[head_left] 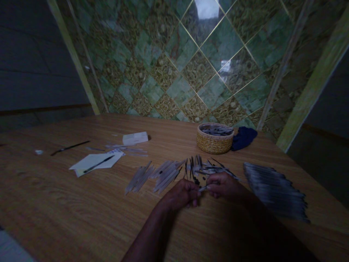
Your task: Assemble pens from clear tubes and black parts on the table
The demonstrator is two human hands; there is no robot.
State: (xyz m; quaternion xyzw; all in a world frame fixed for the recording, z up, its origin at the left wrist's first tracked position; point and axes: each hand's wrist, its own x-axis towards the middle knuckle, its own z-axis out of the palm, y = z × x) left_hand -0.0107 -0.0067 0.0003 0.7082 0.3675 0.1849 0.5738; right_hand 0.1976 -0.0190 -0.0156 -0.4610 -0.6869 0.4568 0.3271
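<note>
"Where's the piece being handled?"

"Lower middle of the frame, right of centre: a small, pale, slender tube (202, 189), pinched between the left hand (183, 193) and the right hand (223, 185), each grip closed on it."

"Anything in the way?"

"Tiny black bits (196, 181) lie just beyond the hands, thin dark sticks (191, 165) past them. Pale plastic tubes (167, 176) spread leftward over the brown wood-grain tabletop (81, 211)."

"And farther out?"

"A round, woven, straw-coloured basket (214, 143), filled with slim sticks, stands right of centre, with dark blue cloth (244, 137) beside it. A blurred row of dark-ended pens (275, 193) lies lower right; a white box (135, 138) sits left of centre."
</note>
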